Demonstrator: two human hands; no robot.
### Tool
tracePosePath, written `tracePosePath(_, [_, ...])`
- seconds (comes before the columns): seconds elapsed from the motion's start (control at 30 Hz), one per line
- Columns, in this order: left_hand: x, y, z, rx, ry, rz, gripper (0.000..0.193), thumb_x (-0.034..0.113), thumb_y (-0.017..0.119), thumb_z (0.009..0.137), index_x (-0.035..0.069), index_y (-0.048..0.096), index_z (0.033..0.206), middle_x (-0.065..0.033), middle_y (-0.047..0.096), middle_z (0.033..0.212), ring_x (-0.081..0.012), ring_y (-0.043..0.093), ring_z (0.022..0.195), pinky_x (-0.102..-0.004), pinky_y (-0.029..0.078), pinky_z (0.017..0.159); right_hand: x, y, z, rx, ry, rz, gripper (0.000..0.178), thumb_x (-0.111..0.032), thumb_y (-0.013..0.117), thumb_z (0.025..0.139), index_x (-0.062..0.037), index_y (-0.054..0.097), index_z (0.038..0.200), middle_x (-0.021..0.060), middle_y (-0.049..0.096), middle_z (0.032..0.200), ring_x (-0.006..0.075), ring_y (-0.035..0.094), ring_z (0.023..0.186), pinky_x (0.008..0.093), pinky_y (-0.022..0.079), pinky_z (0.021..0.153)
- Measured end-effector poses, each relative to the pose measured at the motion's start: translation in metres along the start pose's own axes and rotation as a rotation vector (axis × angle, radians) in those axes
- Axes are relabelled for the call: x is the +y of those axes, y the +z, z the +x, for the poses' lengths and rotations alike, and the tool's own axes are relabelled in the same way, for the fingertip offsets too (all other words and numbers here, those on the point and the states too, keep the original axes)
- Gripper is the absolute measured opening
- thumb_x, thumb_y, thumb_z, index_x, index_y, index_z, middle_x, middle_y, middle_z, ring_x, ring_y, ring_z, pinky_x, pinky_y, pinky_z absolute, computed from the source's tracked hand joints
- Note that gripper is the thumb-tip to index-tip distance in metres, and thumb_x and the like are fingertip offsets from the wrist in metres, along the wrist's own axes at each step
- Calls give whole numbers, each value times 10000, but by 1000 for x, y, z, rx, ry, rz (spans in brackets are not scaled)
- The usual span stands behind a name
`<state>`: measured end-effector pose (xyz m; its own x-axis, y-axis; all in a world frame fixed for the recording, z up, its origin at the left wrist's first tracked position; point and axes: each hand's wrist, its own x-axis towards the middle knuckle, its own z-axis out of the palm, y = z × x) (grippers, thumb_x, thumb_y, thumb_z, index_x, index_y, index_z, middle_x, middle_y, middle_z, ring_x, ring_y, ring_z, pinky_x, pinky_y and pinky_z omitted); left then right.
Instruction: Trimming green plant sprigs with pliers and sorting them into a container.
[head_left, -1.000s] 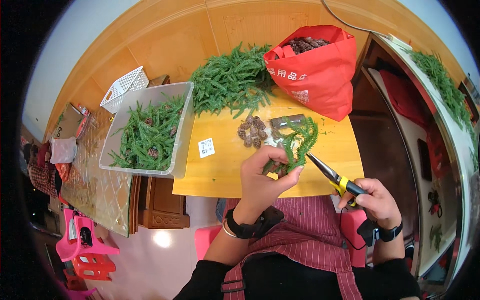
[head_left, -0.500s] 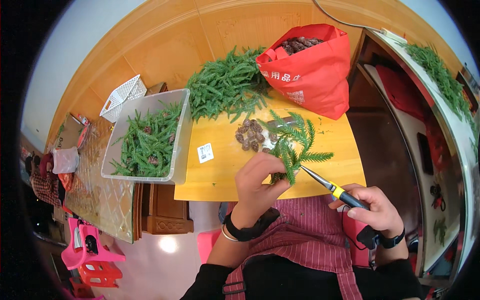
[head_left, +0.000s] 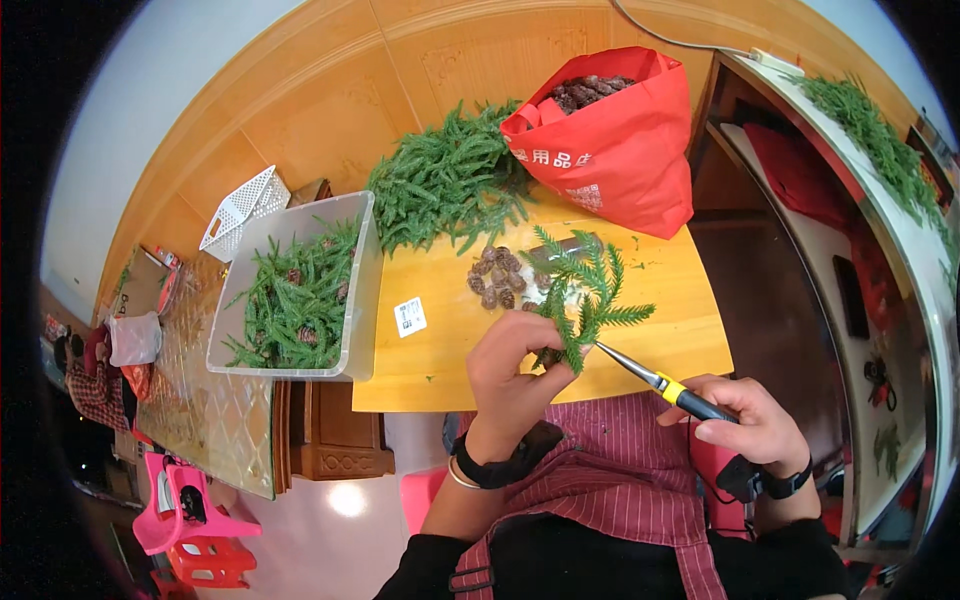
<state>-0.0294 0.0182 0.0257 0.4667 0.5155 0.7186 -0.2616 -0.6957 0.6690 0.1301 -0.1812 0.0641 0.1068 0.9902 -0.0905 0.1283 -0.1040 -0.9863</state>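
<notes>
My left hand (head_left: pixel 512 370) is closed, its thumb and fingers pinching a green artificial pine sprig (head_left: pixel 590 290) near its base. The sprig's branches fan out over the table's front part. My right hand (head_left: pixel 745 420) is wrapped round long-nose pliers (head_left: pixel 672 388) with a yellow and black grip. Their slim metal tip points at the sprig's base, right beside my left fingertips; whether it grips anything there I cannot tell. Just beyond my left hand lies a small heap of brown pine cones (head_left: pixel 497 275). Next to them is a dark object (head_left: pixel 568 250), partly hidden by the sprig.
A clear plastic bin (head_left: pixel 362 290) of sprigs and cones stands at the left. Behind are a pile of green sprigs (head_left: pixel 440 175) and a red bag (head_left: pixel 620 150) of cones. A white label (head_left: pixel 410 316) lies on the yellow table (head_left: pixel 440 375). Shelving (head_left: pixel 800 260) stands right.
The whole view has shifted slightly. My left hand still pinches the sprig, which has turned a little, and the pliers stay close to its base.
</notes>
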Motion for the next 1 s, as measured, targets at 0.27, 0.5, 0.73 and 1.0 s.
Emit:
tracePosePath(0.27, [-2,3,-3,2,-23,-43,229,-100,696,604,10,541,731,-63,545,793,-116,506,679,-201,399,569,2,5,6,-27,-23,-16,138,-131,575,788,-4,528,762,159,614,985,209,533,944,320,378,853])
tracePosePath(0.5, [2,3,-1,-33,-149,-218,225,-113,684,612,-2,540,744,-63,533,815,-121,511,721,-211,421,615,2,2,5,-66,-6,34,171,-155,556,812,16,547,806,149,613,992,170,529,917,299,388,835])
tracePosePath(0.73, [0,1,-3,-96,-238,-338,204,-145,619,647,-30,537,794,-77,516,850,-130,526,746,-229,463,646,8,2,2,-78,62,151,237,-167,513,840,53,557,918,165,610,1005,156,527,925,295,380,853])
tracePosePath(1.0, [-3,0,-7,-80,-234,-326,188,-151,576,660,-44,536,810,-92,513,865,-143,538,752,-240,478,642,11,6,2,-52,83,199,239,-162,508,844,50,547,946,180,604,1021,173,526,979,304,358,890])
